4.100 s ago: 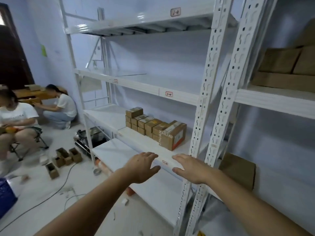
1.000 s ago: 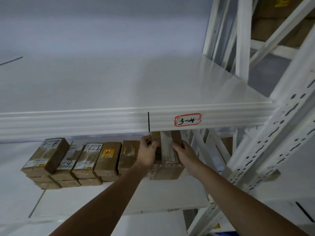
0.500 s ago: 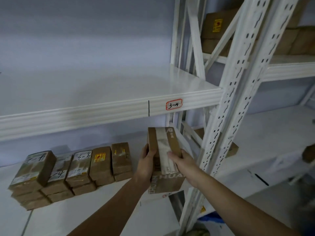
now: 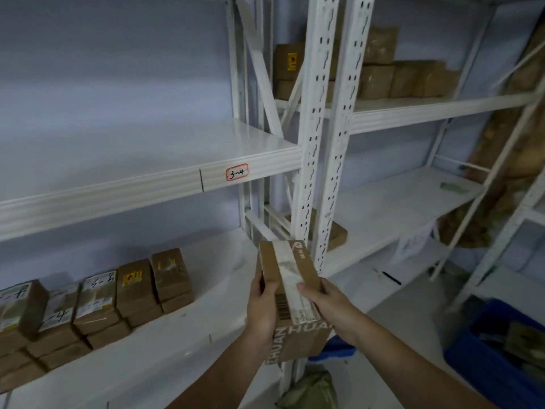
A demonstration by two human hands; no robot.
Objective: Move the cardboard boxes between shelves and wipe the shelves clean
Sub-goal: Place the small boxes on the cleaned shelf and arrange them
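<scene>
Gripping a cardboard box (image 4: 290,293) from both sides, the person holds it in the air in front of the white perforated upright (image 4: 309,160) of the shelving. The left hand (image 4: 264,311) wraps the box's left face, fingers curled round its far edge and thumb on top; the right hand (image 4: 326,304) clasps the right face, its fingers (image 4: 306,290) bent over the pale tape strip that runs down the top. The box is tilted, its near end lower, with the printed letters "HUAN" readable on the brown face toward the camera.

Left of the upright, the shelf tagged "3-4" (image 4: 237,172) is a bare white board (image 4: 177,149). On the shelf below it (image 4: 165,343), further left of the upright, a row of small taped boxes (image 4: 97,302) stands two layers high, several with handwritten labels; the held box is apart from that row, off the shelf's right end.

Right of the upright, more brown boxes (image 4: 404,78) sit on a high shelf, and a single flat box (image 4: 337,234) lies just behind the upright on a lower one. Lower right of the upright, a blue crate (image 4: 483,355) rests on the floor with brown items inside. At the foot of the upright lies a greenish bundle (image 4: 309,391).
</scene>
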